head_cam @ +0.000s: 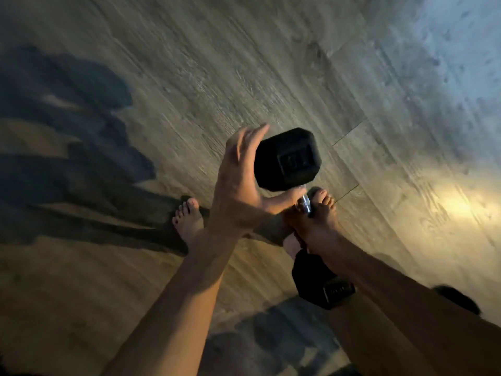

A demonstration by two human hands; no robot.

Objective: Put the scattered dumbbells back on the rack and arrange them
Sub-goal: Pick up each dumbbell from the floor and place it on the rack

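Observation:
A black hex dumbbell (288, 159) is held tilted above the floor, one head up near the centre and the other head lower, close to my body. My right hand (311, 232) grips its chrome handle in a fist. My left hand (238, 191) is beside the upper head, fingers straight and spread, and its thumb reaches under that head to the handle. No rack is in view.
Wood-look plank floor (244, 63) fills the view, with dark shadows on the left and a bright patch at the right. My bare left foot (187, 217) stands below the hands. A small dark object (458, 298) lies at the right.

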